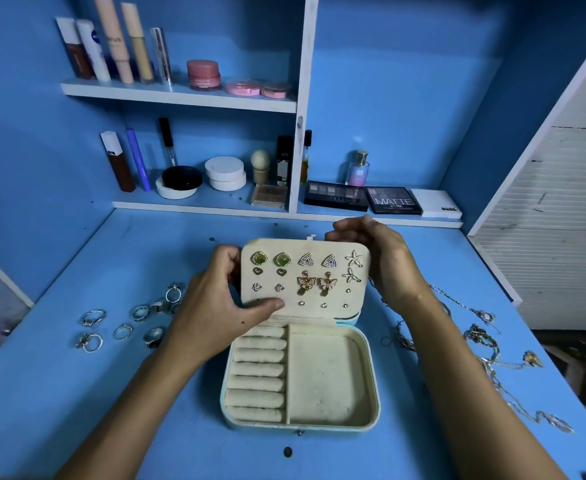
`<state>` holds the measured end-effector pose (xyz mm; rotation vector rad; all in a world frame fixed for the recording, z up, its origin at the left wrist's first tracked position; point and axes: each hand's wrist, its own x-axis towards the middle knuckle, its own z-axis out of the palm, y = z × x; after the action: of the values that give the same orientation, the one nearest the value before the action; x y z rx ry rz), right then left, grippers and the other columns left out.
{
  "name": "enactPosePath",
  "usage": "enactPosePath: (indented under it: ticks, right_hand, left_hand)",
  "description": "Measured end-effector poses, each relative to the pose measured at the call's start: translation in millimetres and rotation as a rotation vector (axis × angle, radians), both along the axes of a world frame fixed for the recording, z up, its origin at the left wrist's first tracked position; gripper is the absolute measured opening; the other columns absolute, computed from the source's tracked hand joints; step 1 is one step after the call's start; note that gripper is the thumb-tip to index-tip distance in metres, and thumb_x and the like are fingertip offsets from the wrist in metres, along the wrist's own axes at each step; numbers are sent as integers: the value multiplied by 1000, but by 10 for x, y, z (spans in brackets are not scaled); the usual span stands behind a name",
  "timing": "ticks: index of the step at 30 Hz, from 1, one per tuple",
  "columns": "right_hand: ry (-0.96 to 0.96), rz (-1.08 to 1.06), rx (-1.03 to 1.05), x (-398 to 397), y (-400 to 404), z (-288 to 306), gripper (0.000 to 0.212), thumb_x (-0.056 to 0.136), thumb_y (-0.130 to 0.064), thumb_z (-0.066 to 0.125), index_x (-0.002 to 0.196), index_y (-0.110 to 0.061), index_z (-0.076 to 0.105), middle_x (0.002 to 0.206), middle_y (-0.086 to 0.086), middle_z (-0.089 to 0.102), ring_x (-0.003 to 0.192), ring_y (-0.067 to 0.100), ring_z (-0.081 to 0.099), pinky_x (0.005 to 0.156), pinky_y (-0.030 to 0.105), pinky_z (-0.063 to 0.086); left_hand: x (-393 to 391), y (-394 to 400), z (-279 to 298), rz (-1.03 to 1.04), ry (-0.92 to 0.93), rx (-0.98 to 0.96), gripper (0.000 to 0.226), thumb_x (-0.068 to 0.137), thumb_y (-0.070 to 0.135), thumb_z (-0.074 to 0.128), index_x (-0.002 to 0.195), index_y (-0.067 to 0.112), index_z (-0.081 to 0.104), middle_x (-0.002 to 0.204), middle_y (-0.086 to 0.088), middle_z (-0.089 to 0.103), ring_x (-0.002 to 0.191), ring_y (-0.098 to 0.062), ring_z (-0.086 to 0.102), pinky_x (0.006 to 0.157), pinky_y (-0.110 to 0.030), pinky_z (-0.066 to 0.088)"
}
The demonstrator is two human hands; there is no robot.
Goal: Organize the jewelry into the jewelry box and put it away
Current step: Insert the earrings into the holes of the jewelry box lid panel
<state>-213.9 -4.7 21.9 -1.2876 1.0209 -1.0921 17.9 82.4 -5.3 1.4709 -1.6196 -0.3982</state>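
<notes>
Fingers of left hand [215, 299] pinch earring panel's [305, 278] left edge; right hand [385, 258] curls round its far-right corner. Jewelry box [371, 420] open, centre of desk. Rings [125, 327] left, necklaces [485, 344] right, both still out. Imo steady panel w/ both hands, lower slowly so studs don't snag.

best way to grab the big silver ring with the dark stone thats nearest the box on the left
Pinch the silver ring with the dark stone by its band, coming from above, thumb and fingertip on opposite sides of the hoop. It lies on the blue tabletop apart from the other silver rings, so there is room around it. The bulky stone top looks harder to pinch.
</notes>
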Motion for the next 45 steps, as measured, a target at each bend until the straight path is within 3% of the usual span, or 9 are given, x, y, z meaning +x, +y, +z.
enactPosePath:
  ticks: [7, 13, 15, 18, 21, 27, 34, 41, 45]
  right_hand:
    - [23, -103, -38, 16, 74, -115, 46, 108, -38, 33, 98, -20, 73, 104, 0, 76, 100, 13, 68, 84, 31, 49]
    - [146, -121, -51, 26, 129, -167, 44, 106, -44, 35, 108, -27, 76, 109, 7, 74, 105, 13, 67, 105, 39, 48]
    - [184, -127, -75, 36, 147, -170, 42, 106, -43, 36, 109, -29, 75, 110, 5, 73, 106, 6, 65, 100, 22, 49]
    - [197, -138, -97, 35, 144, -185, 41, 107, -36, 37, 113, -19, 74, 101, -13, 69, 85, -20, 60, 70, -1, 41]
    - [291, -152, -136, 46, 123, -246, 42, 107, -39, 37, 112, -22, 74, 88, -9, 70, 79, -14, 60, 69, 4, 42]
    - [359, -174, -153, 59, 75, -324, 41, 107, -39, 36, 106, -25, 74, 97, 4, 73, 85, -8, 60, 71, 4, 41]
    - [385, -183, -134, 76, 49, -353, 43, 107, -40, 35, 106, -22, 74, 94, -9, 72, 91, -5, 61, 74, 10, 44]
    - [398, -188, -134, 81, 39, -342, 44, 107, -40, 34, 104, -22, 74, 92, -10, 71, 91, 1, 61, 76, 15, 44]
    - [406, -186, -128, 81, 33, -331, 44, 107, -40, 33, 103, -24, 74, 89, -12, 68, 87, 0, 59, 74, 16, 42]
  left_hand:
    - [30, -67, -9, 9, 42, 67, 61, 59, 34, 93, 105, 26, 52, 97, 19, 61, 90, 7, 53, 67, -3, 37]
    - [44, -113, -68, 37, 46, 121, 61, 60, 39, 91, 109, 34, 56, 97, 21, 63, 89, 4, 55, 68, -3, 38]
    - [51, -118, -98, 33, 55, 134, 62, 61, 40, 90, 113, 34, 58, 100, 19, 65, 89, -1, 56, 70, -6, 39]
    - [72, -138, -140, 33, 31, 141, 66, 61, 43, 89, 120, 33, 61, 103, 12, 65, 87, -9, 56, 73, -15, 42]
    - [69, -143, -122, 24, 18, 137, 61, 61, 44, 87, 115, 40, 60, 98, 8, 61, 84, -9, 53, 69, -11, 40]
    - [104, -180, -54, 22, 1, 189, 53, 61, 58, 74, 109, 36, 67, 92, 9, 57, 82, -8, 55, 72, -16, 43]
    - [279, -457, 34, 190, -120, 72, 20, 89, 30, 71, 105, 20, 74, 91, 2, 63, 78, -13, 60, 74, -22, 43]
    - [687, -873, -41, 229, -364, 151, 21, 87, 16, 73, 107, 12, 73, 93, -4, 64, 82, -20, 58, 83, -24, 41]
    - [832, -997, -66, 256, -337, 251, 23, 86, 17, 74, 109, 14, 73, 98, -5, 66, 91, -21, 59, 92, -28, 43]
